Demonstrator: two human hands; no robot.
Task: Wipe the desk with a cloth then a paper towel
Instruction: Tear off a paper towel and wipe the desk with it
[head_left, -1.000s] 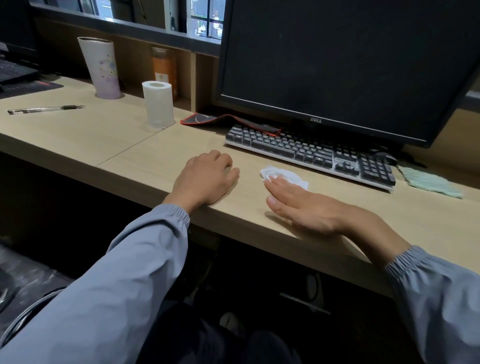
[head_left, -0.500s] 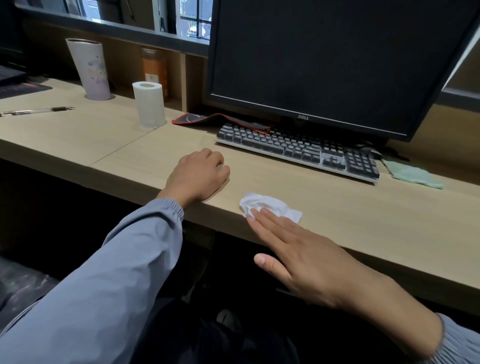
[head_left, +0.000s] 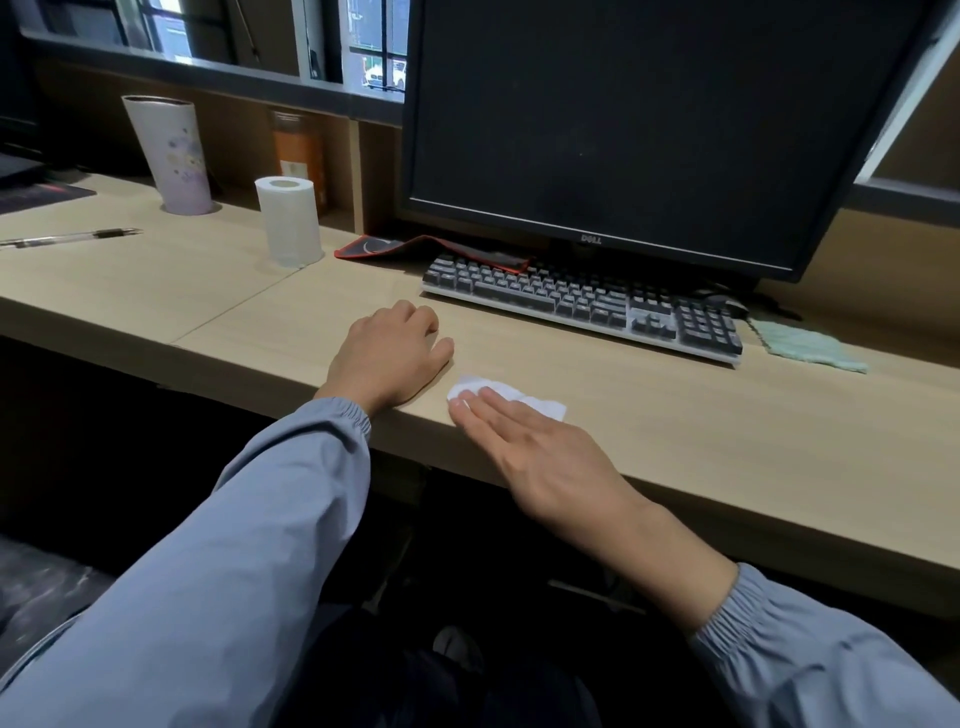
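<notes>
White paper towel (head_left: 530, 399) lies crumpled near the front edge of the desk (head_left: 675, 431) under my right hand (head_left: 540, 457), fingers straight and pressed flat, so I judge the second wipe in hand, next needing steady pressure sweeping across the wood.

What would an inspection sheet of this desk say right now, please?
Surface: pale wooden desk, no spills visible.
Job's things: paper towel under the right hand near the front edge; green cloth lying right of the keyboard; paper roll upright.
Clutter: monitor, pen, tumbler, mouse pad, orange jar.
Hands: right hand flat, fingers pressing the towel; left hand loosely curled, resting on the desk, holding nothing.
Cables: nothing seen.
Surroundings: window behind the desk.
</notes>
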